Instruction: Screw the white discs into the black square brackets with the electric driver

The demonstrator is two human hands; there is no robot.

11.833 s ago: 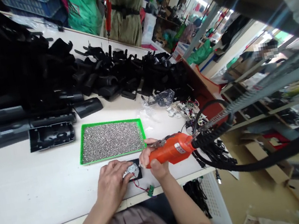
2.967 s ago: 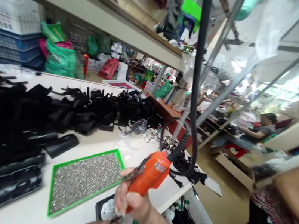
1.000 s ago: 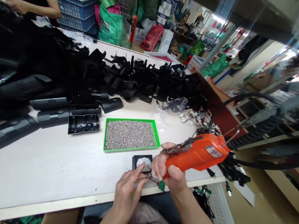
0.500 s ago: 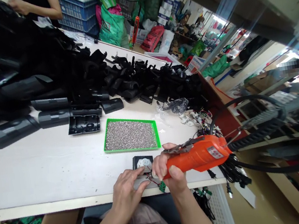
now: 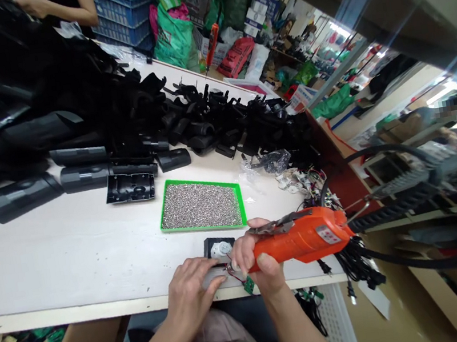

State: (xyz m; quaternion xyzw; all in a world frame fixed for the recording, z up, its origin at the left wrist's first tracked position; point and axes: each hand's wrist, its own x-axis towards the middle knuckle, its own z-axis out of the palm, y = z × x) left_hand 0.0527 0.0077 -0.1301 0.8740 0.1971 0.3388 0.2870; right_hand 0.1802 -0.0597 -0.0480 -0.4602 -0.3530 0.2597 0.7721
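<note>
My right hand (image 5: 256, 256) is closed around an orange electric screwdriver (image 5: 295, 238), tilted so its tip points left and down. That tip meets the small black housing (image 5: 206, 246) at the table's front edge, though the exact contact is hidden. A round pale motor-like part (image 5: 221, 249) sits in the housing. From it, thin red and dark wires run to a small green circuit board (image 5: 249, 285) at the table edge. My left hand (image 5: 191, 288) grips the near-left side of the housing with thumb and fingers, close to the screwdriver tip.
Just beyond the housing lies a green tray (image 5: 241, 203) full of small metal screws. Black plastic shells (image 5: 131, 186) are heaped along the back and left. Cables (image 5: 361, 271) hang at the right edge. Another person's arm (image 5: 68, 12) shows behind the heap.
The view has shifted slightly. My left thumb and fingers have moved slightly left, away from the screwdriver tip. The screwdriver stays nearly in place at the housing.
</note>
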